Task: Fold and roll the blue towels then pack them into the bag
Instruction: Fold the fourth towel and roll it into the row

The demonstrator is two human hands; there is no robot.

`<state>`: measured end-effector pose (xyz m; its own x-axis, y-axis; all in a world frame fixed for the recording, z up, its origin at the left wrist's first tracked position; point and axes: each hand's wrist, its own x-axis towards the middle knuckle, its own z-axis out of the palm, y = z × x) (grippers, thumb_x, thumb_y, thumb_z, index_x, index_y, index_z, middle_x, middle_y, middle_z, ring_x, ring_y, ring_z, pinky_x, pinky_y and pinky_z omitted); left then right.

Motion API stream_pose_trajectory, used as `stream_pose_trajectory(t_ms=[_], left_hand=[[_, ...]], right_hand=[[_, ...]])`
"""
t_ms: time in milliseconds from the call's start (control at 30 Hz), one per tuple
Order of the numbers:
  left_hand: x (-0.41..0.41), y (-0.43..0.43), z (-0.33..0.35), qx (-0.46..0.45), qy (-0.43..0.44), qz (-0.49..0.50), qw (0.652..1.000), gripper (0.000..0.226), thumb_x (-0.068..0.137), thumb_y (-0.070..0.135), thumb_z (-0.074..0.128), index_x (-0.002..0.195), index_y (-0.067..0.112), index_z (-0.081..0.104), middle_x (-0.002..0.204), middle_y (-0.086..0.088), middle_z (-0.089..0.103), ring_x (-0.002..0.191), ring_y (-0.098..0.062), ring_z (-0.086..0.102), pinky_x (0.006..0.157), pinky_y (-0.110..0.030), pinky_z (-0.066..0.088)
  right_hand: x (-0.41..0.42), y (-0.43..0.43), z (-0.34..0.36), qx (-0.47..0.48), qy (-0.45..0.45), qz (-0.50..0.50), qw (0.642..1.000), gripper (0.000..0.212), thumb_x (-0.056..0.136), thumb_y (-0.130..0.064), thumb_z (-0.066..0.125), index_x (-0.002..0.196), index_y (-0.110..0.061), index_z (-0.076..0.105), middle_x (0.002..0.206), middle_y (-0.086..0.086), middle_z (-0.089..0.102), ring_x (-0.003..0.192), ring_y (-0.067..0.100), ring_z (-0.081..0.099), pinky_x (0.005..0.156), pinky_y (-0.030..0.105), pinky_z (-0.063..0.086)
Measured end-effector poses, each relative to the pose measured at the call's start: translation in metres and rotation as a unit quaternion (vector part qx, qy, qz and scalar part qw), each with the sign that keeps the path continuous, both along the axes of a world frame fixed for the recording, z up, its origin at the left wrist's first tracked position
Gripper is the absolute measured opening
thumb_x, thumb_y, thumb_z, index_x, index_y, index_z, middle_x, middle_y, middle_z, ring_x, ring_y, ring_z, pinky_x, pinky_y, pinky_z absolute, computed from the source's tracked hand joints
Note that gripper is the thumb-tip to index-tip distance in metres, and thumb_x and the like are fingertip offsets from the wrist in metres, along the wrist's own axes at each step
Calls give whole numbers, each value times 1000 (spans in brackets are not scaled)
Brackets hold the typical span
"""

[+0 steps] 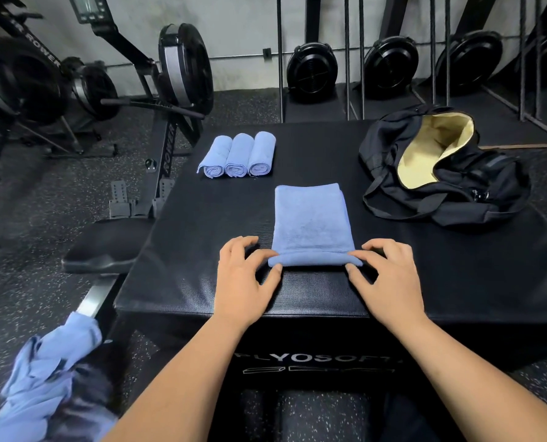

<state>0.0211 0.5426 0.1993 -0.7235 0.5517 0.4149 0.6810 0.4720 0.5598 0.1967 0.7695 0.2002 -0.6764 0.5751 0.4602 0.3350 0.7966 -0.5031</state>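
A folded blue towel [310, 223] lies lengthwise on the black plyo box [221, 224], its near end turned over into a small roll. My left hand [245, 275] pinches the roll's left end and my right hand [385, 272] pinches its right end. Three rolled blue towels [238, 154] lie side by side at the box's far left. A black bag [441, 170] with a pale yellow lining sits open at the far right of the box. A heap of unfolded blue towels [45, 374] lies low on the left.
Rowing machines [170, 90] stand on the speckled floor to the left and behind the box. Black fan units and metal rails [313, 71] line the back wall. A black seat pad [106, 244] sits just left of the box.
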Motion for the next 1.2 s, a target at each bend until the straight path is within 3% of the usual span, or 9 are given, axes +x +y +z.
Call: stream_pose_trajectory(t_ms=[233,333,433,567,767,933,1067,1200], left_hand=[[-5,0,-1,13,-54,-3,998,18,101,46,65,99,33,77,144,13,53,146,-16,29,119,-43,33],[-6,0,-1,17,-62,-11,998,19,100,47,65,89,34,75,142,16,56,145,-14,30,118,-42,32],[-4,2,0,21,-62,12,998,24,96,53,65,84,34,71,136,13,58,142,-15,32,117,-41,33],[-3,2,4,40,-53,22,998,15,94,42,74,100,35,64,134,9,52,139,-11,32,114,-36,35],[1,-1,0,50,-13,7,999,3,98,33,73,101,35,74,136,10,51,133,-5,33,109,-35,40],[2,1,0,28,20,12,999,18,98,43,70,109,32,76,136,9,53,137,-16,38,112,-41,41],[-1,1,0,-24,25,-11,999,35,86,44,73,121,36,72,149,11,49,151,-22,26,122,-40,31],[-4,1,-1,-22,4,6,1000,28,96,44,69,122,37,73,151,13,48,154,-19,22,124,-39,28]], right_hand=[[-4,8,-2,-67,-5,-7,998,25,94,-51,67,98,-30,79,116,-18,57,116,14,42,99,46,47],[-5,8,-1,-86,-1,-11,996,23,88,-50,71,83,-28,77,110,-21,59,114,12,42,95,46,48],[-5,5,2,-107,6,-25,994,20,84,-50,79,80,-31,74,105,-21,58,112,12,45,91,36,47],[-3,1,7,-104,21,-26,994,19,84,-41,84,99,-37,72,113,-16,51,113,12,43,88,29,44],[-3,-2,1,-29,18,-28,999,8,94,-34,76,101,-32,80,114,-15,52,113,15,43,87,40,50],[-3,-6,2,9,-13,-33,999,20,90,-39,76,109,-32,78,118,-11,53,116,22,47,95,43,45],[-2,-3,2,17,-59,-12,998,38,80,-36,80,118,-33,73,126,-11,50,124,22,44,100,39,39],[-5,0,0,5,-56,-17,998,32,88,-35,75,119,-33,74,127,-10,51,125,24,43,100,40,40]])
